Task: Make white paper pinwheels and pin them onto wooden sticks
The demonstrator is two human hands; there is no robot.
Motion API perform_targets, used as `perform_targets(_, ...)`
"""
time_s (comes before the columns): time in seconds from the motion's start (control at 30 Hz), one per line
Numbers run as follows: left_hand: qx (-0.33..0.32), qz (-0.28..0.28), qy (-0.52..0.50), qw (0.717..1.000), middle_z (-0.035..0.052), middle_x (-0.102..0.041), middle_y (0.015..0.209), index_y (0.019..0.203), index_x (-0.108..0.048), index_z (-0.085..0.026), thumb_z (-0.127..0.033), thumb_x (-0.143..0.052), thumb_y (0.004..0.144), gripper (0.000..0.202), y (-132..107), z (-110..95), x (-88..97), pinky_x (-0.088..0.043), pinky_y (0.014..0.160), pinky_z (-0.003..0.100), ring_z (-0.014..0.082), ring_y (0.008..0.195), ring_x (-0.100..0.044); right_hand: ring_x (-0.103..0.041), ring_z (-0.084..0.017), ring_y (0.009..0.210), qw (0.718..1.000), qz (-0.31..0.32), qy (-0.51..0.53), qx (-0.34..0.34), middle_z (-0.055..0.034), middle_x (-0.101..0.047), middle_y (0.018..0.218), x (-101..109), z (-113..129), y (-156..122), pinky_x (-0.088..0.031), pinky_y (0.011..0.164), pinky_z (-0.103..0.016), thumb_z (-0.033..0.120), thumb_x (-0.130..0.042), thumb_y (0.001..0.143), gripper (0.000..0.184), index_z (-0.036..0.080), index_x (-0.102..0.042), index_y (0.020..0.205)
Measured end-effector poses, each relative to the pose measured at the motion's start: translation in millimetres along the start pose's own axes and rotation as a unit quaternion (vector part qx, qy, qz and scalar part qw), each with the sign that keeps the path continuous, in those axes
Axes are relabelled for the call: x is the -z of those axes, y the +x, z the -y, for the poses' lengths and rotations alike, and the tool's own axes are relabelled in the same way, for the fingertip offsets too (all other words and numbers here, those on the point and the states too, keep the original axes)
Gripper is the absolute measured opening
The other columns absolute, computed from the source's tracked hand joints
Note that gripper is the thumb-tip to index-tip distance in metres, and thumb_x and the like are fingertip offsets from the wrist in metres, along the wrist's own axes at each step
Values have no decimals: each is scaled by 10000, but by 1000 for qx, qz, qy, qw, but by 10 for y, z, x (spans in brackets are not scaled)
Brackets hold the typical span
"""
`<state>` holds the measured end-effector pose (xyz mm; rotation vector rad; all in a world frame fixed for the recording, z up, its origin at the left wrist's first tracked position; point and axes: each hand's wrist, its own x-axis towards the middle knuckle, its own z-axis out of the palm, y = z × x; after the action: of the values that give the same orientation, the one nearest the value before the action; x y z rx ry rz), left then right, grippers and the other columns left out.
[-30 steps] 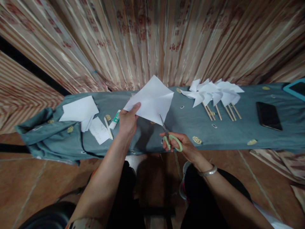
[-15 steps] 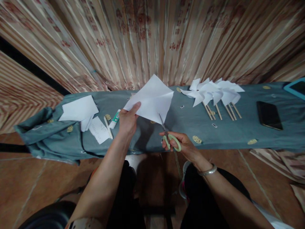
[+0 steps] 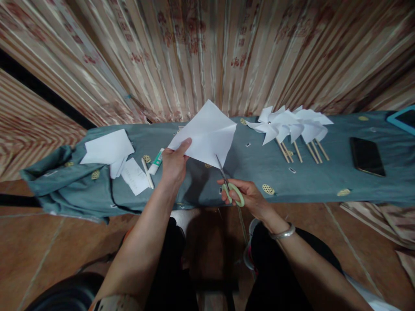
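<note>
My left hand (image 3: 175, 163) pinches the left corner of a white square sheet of paper (image 3: 207, 129), thumb on top. The sheet is held above the cloth-covered table with faint crease lines across it. My right hand (image 3: 244, 194) grips scissors (image 3: 234, 193) with pale green handles. Their blades lie at the sheet's near corner and point in toward its middle. To the right lies a row of white paper pinwheels (image 3: 292, 123) on wooden sticks, overlapping one another.
On the left lie white paper sheets (image 3: 108, 147), a slip with writing (image 3: 135, 177), a white stick (image 3: 147, 172) and a green-and-white glue stick (image 3: 157, 161). A black phone (image 3: 367, 156) and a blue-edged device (image 3: 403, 120) are at the right. A curtain (image 3: 201, 56) hangs behind the table.
The scissor handles have come closer together, and the blades are closing at the near corner. The sheet and my left hand have hardly moved.
</note>
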<state>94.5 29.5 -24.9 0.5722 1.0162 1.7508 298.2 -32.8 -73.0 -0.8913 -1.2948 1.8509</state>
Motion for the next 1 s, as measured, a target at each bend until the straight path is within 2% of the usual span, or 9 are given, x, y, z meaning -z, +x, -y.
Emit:
perform_targets(0.33,-4,4,0,1000,109,-744,890,818,-699,-133,-184,-853,576,292,8,9,-1,-538,955,423,333,1151,-627,-576,-102,578,1000,-24,11,-10,-10,-656,714,-42,8,11,-469,536,-248,476,-794,706,482,182,-712,1079)
perform_targets(0.6,-15,19,18,1000,93,-746,856,806,-698,-136,-251,-885,522,359,29,21,17,-552,927,419,329,1092,-657,-573,-95,535,999,-41,3,-14,1,-658,660,-59,-6,24,-456,498,-231,492,-795,693,474,174,-713,1035)
perform_targets(0.83,-11,35,32,999,109,-751,880,806,-706,-136,-268,-878,536,347,1,78,11,-565,905,450,337,1083,-661,-577,-96,559,999,-47,-6,0,-16,-674,697,-65,29,6,-449,503,-224,515,-760,728,459,177,-718,1035)
perform_targets(1.0,5,42,35,998,107,-751,855,798,-703,-126,-266,-872,547,333,-43,105,-15,-573,887,432,326,1047,-676,-586,-97,564,999,-54,-6,4,-17,-681,698,-59,45,14,-455,512,-226,527,-764,718,470,177,-718,1029)
